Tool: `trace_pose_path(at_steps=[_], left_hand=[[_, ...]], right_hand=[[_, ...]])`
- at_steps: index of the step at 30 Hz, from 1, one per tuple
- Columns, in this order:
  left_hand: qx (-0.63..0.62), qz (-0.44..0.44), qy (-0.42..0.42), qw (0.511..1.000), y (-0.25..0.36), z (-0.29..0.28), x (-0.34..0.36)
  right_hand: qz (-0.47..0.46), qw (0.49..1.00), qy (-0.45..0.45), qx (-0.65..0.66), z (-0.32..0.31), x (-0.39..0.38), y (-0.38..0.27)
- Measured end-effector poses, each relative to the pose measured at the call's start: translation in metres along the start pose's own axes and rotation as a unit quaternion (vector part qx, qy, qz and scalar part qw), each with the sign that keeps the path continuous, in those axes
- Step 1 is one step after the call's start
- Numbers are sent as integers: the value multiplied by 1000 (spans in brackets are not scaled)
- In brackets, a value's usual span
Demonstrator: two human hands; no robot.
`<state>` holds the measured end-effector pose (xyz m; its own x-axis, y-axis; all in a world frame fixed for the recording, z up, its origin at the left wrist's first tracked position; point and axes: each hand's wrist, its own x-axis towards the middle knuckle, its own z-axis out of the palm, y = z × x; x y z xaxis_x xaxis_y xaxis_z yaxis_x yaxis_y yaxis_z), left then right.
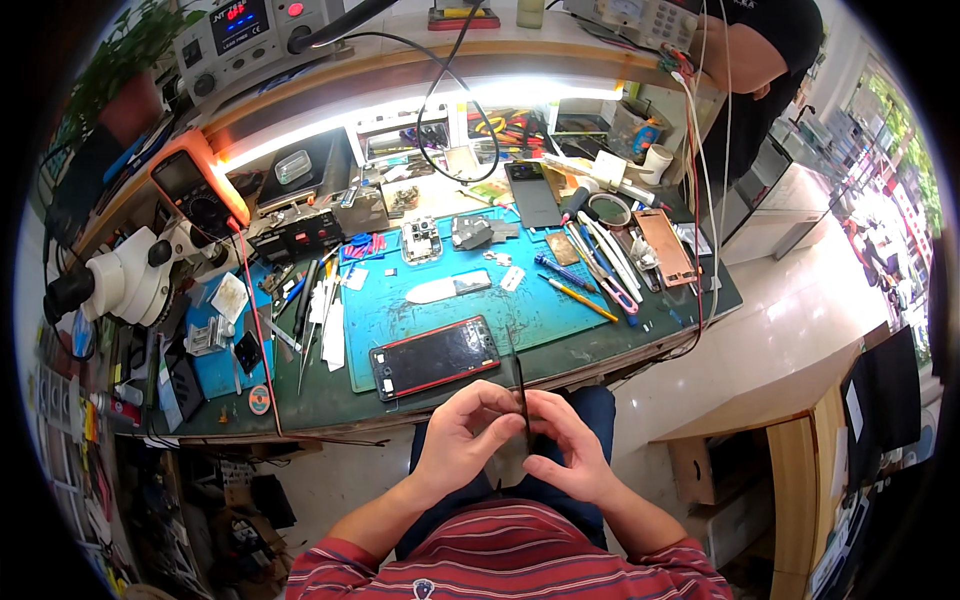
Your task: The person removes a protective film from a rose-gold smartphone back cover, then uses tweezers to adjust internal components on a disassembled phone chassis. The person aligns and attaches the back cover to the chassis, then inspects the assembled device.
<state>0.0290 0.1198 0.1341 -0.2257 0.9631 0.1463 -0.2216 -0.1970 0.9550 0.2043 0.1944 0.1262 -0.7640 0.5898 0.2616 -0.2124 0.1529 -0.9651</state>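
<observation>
Left hand (pixel 465 435) and right hand (pixel 574 448), grips closed, hold a thin, dark, flat panel (pixel 521 385) between them.
Seen edge-on beside the dark-green-topped table (pixel 640 345), its faces are hidden, its lower end unclear.

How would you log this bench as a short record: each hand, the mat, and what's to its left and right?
Left hand: holds a thin dark panel, seen nearly edge-on
Right hand: holds the same panel
Mat: blue, with a red-edged device near its front edge
Left of mat: white microscope, orange multimeter
Right of mat: copper-coloured rectangular shell
</observation>
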Motion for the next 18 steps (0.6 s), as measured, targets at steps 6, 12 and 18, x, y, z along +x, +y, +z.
trace_pose_path(at_steps=[6,12,18], left_hand=[[95,43,-25,994,6,4,-2],[66,2,-30,997,20,12,-7],[28,-32,2,999,31,1,-6]], right_hand=[[52,982,-4,180,2,-12,6],[92,966,83,228,3,-28,14],[111,944,148,274,0,-27,8]])
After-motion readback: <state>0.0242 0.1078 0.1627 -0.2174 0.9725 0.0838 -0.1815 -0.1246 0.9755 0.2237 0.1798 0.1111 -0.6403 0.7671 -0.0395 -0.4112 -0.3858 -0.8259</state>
